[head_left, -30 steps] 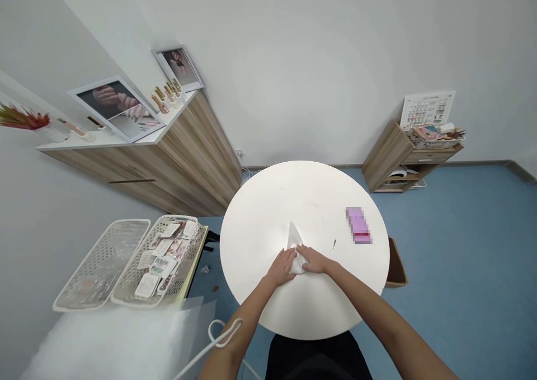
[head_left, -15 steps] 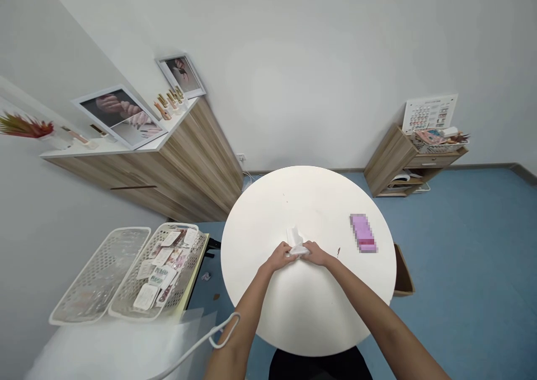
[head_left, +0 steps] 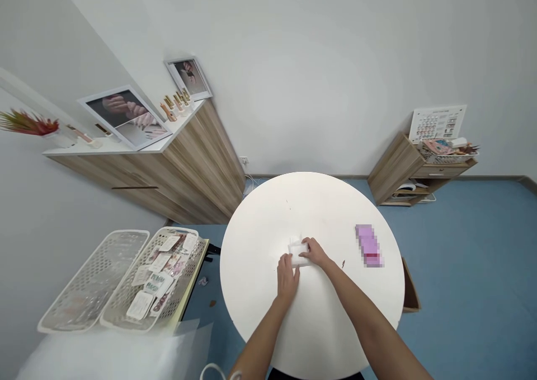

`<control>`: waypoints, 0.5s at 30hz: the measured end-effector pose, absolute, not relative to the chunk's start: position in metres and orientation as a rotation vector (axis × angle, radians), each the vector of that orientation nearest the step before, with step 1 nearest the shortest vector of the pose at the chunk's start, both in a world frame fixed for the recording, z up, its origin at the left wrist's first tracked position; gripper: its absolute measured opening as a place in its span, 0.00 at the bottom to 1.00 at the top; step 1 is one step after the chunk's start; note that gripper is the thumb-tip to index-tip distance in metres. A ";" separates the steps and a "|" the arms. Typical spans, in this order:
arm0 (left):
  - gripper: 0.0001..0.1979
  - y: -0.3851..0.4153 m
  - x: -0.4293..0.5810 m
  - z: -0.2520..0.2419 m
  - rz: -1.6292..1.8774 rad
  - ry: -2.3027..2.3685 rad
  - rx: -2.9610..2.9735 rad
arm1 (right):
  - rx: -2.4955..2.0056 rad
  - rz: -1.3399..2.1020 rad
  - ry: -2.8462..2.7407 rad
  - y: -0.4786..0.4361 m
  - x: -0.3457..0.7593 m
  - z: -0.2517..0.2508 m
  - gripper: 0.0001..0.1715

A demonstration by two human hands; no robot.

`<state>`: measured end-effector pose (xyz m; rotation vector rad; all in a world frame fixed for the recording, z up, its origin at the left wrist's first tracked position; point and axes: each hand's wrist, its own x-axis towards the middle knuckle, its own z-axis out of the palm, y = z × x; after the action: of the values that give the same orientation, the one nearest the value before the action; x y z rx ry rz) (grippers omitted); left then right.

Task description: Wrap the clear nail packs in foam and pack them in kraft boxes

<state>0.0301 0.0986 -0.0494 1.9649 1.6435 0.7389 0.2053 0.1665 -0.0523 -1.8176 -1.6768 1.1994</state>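
Observation:
A small folded white sheet, like a tissue or thin cloth, lies on the round white table. My right hand grips its right side, fingers on top and thumb at the edge. At its lower left corner is my left hand, with fingertips and thumb closed on the edge. A thin white flap shows just beyond the folded part. Right of my hands, a pixelated purple item lies on the table. A small reddish-brown mark is near my right forearm.
Two white plastic baskets, one with clear bags and one with packaged cards, stand at left. A wood-look cabinet is behind them. At right are a small shelf unit and an open brown box on the floor.
The bunched white sheet now lies flatter, in a neat rectangle. My left hand has swung round to its lower left corner, and the right has moved slightly up its right side.

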 end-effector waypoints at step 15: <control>0.30 0.065 0.033 -0.030 0.243 1.477 2.232 | -1.757 0.672 -1.945 0.138 0.203 -0.032 0.23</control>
<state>0.0332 0.0646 -0.0298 2.2325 1.4769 0.2434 0.2026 0.1376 -0.0316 -1.7566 -1.9450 0.6718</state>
